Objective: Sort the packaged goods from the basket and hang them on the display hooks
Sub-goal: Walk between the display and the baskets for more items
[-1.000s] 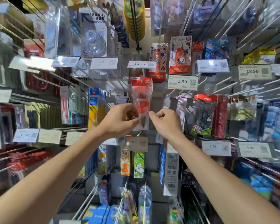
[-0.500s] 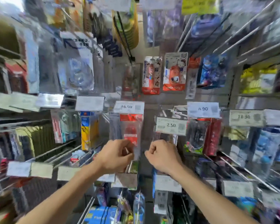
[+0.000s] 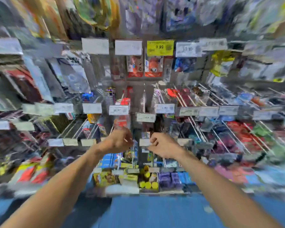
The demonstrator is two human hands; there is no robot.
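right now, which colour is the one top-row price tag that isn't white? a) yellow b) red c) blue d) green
a: the tag above the red packs is bright yellow, while the white tags sit on either side of it.

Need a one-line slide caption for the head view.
Motion-blurred: left hand and right hand at a red packet under a price tag; grip unclear.
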